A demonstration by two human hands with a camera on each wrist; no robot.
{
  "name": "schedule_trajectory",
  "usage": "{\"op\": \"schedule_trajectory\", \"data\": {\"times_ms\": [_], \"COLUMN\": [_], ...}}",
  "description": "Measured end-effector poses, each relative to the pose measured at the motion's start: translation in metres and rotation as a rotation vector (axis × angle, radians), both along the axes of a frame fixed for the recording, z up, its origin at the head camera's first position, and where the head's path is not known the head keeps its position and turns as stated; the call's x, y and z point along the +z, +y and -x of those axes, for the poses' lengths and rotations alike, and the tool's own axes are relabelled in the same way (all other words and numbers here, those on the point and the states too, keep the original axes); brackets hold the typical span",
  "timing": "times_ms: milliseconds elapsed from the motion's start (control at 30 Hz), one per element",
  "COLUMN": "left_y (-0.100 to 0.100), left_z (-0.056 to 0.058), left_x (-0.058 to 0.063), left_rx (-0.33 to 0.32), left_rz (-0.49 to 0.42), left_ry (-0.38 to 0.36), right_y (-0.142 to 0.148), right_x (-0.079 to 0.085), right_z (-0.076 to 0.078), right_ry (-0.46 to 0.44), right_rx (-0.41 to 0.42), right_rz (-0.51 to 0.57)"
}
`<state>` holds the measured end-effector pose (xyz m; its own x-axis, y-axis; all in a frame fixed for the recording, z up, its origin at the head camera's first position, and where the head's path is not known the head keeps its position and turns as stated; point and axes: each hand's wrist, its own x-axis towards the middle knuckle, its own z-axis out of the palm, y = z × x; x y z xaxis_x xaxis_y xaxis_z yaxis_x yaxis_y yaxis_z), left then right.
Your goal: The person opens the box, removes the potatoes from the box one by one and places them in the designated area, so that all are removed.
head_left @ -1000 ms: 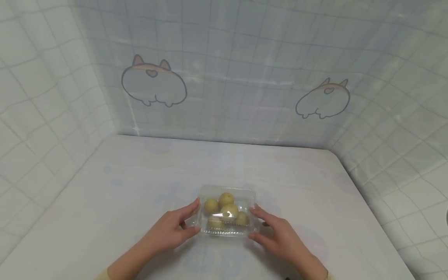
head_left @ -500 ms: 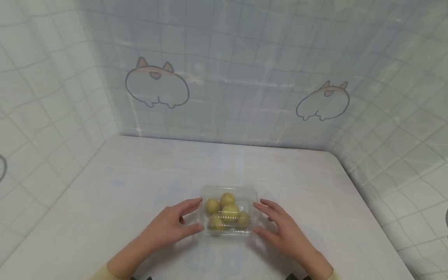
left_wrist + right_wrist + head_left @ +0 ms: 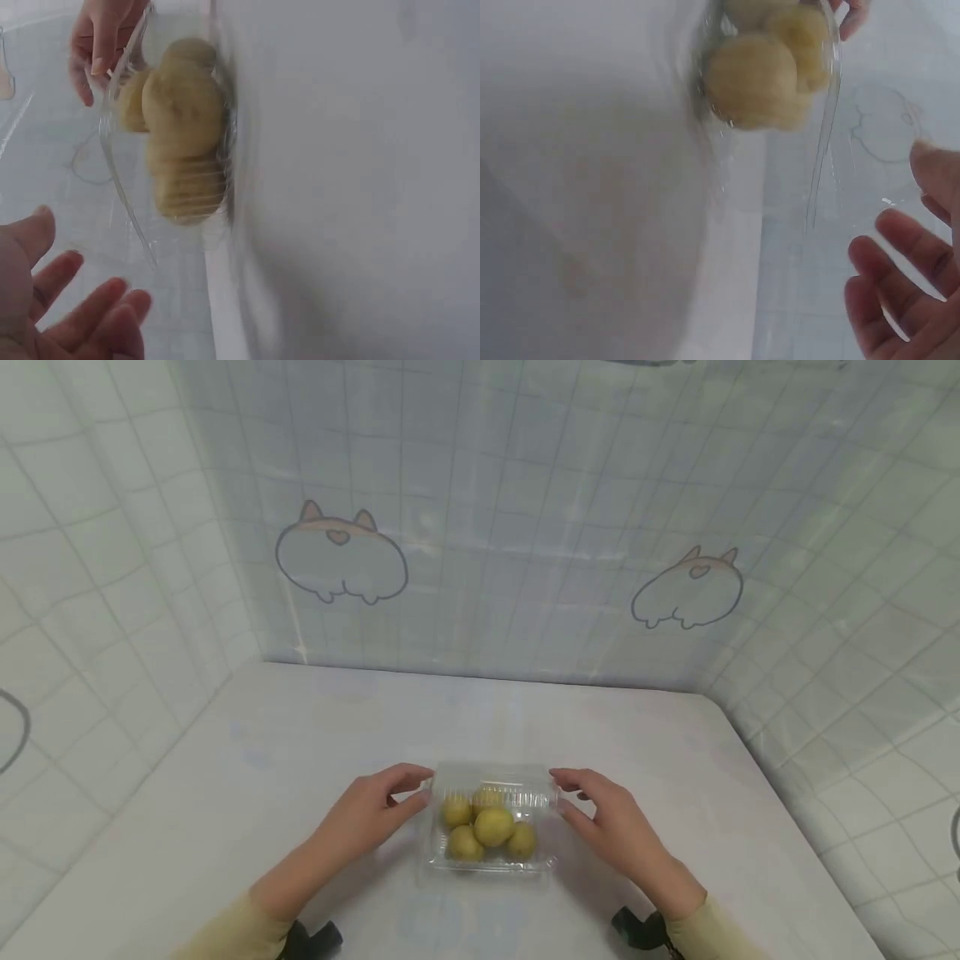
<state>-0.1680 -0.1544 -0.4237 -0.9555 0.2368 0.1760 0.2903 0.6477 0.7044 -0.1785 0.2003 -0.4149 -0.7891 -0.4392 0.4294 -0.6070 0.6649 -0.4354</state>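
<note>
In the head view a clear plastic clamshell box [image 3: 491,869] sits on the near middle of the table, with several round yellow fruits [image 3: 493,827] inside. Its hinged lid [image 3: 491,770] is raised and tilts back toward the far side. My left hand [image 3: 367,810] holds the lid's left edge between thumb and fingers; my right hand [image 3: 611,814] does the same at the right edge. Both wrist views are blurred and show the fruits [image 3: 184,112] through the box wall, with thumb and fingers spread beside the see-through plastic.
The white table [image 3: 360,718] is bordered at the back and sides by a grid-patterned curtain [image 3: 510,543] with cartoon animal drawings. Yellow sleeves [image 3: 236,935] and black wrist straps [image 3: 311,939] show at the near edge.
The lid has swung up and back from its lowered position. Both hands have moved away from me with it, from the box's near sides to its far corners.
</note>
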Motion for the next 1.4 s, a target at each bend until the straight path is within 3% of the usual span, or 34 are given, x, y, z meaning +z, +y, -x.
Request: {"op": "schedule_trajectory", "data": {"times_ms": [133,300,667,900,1133,1400], "left_y": [0.002,0.005,0.01,0.011,0.011,0.01], "left_z": [0.019,0.038,0.066,0.076,0.08,0.088], "left_x": [-0.002,-0.008,-0.024,-0.032,-0.031,-0.035], "left_rx": [0.023,0.049,0.072,0.097,0.102,0.092], "left_rz": [-0.055,-0.141,-0.22,-0.242,-0.25,-0.256], "left_ry": [0.018,-0.041,-0.144,-0.215,-0.278,-0.32], "right_y": [-0.003,-0.008,-0.013,-0.014,-0.014,-0.015], "right_x": [0.002,0.0,-0.014,-0.022,-0.03,-0.033], "right_z": [0.016,0.034,0.06,0.065,0.065,0.062], "right_ry": [0.005,-0.04,-0.175,-0.243,-0.323,-0.33], "right_rx": [-0.049,-0.108,-0.194,-0.198,-0.205,-0.204], "right_rz": [0.059,0.156,0.257,0.244,0.176,0.164]}}
